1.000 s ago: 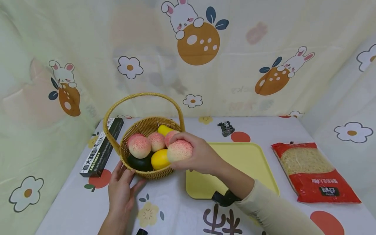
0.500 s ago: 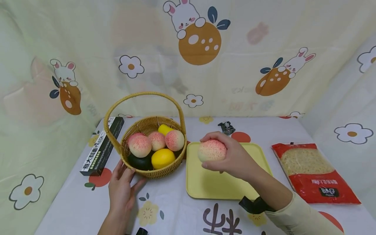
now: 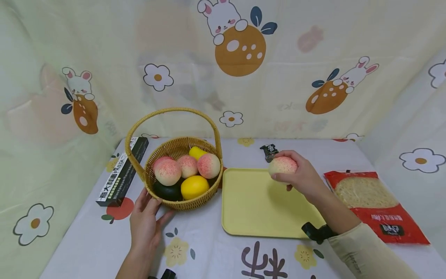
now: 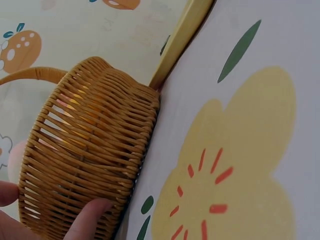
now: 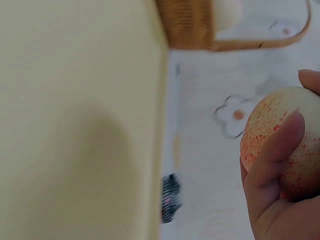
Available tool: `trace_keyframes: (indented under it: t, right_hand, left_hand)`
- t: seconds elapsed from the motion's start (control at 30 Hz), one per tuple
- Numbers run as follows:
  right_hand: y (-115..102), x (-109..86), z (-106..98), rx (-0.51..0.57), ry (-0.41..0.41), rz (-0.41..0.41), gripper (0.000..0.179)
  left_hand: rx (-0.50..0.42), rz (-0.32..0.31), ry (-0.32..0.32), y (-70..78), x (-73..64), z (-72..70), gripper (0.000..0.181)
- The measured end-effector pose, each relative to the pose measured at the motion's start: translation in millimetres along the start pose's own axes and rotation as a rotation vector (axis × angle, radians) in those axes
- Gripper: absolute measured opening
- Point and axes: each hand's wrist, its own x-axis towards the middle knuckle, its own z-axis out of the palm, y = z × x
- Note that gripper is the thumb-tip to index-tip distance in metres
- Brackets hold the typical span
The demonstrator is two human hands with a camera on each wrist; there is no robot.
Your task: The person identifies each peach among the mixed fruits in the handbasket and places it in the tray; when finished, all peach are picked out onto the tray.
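My right hand [image 3: 304, 176] holds a peach [image 3: 283, 165] above the right part of a yellow tray [image 3: 244, 213]. In the right wrist view the thumb lies across the red-speckled peach [image 5: 280, 135]. My left hand [image 3: 145, 228] rests against the near left side of a wicker basket [image 3: 188, 205], thumb and fingers spread. The left wrist view shows fingertips at the rim and the thumb [image 4: 90, 217] by the woven wall. Inside the basket are several peaches [image 3: 168, 172], a lemon [image 3: 195, 187], a dark green oval item [image 3: 168, 191] and a yellow piece [image 3: 197, 152] at the back.
A black pasta box [image 3: 122, 174] lies left of the basket. Behind the tray is a small black packet [image 3: 269, 152]. A red bag [image 3: 379, 209] with pale contents lies at the right. A printed curtain [image 3: 188, 77] hangs behind the table.
My right hand has carried the peach rightward from the basket's right edge to over the tray. My left hand has stayed against the basket.
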Motion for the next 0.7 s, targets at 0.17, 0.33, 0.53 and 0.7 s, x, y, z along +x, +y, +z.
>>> trace_keyframes:
  t: [0.17,0.33,0.53,0.7]
  right_hand:
    - [17.6,18.1,2.9,-0.014,-0.017,0.047,0.064]
    - [25.0,39.4,16.2,-0.046,-0.063,0.078,0.065]
    - [27.9,62.9,46.4,-0.111,-0.18,0.084,0.065]
    - [28.2,73.5,73.3,-0.144,-0.251,0.061,0.068]
  left_hand:
    - [0.009,-0.001,0.009,0.2,0.4,0.0,0.074]
    - [0.011,-0.007,0.014,0.4,0.2,0.1,0.075]
    - [0.017,-0.006,0.016,2.1,-0.4,0.3,0.075]
    - [0.019,-0.009,0.012,3.0,-0.6,0.4,0.076]
